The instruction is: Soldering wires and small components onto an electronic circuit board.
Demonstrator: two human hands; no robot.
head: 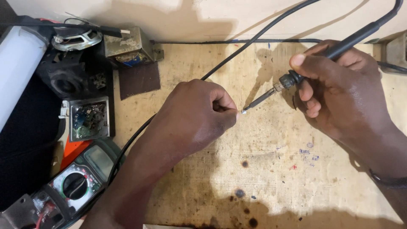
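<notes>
My right hand (339,91) grips a black soldering iron (292,79) like a pen, its metal tip slanting down-left to about the middle of the wooden bench. My left hand (197,114) is closed, pinching a tiny shiny piece (243,112), probably solder or a wire end, between thumb and forefinger. The iron's tip touches that piece. The iron's black cord (383,19) runs off the top right.
A black cable (237,55) crosses the worn plywood bench (271,169) diagonally, passing under my left arm. On the left lie a multimeter (76,182), a small open box of parts (89,118), a speaker (76,40), a rusty metal transformer (127,46) and a white tube (17,68).
</notes>
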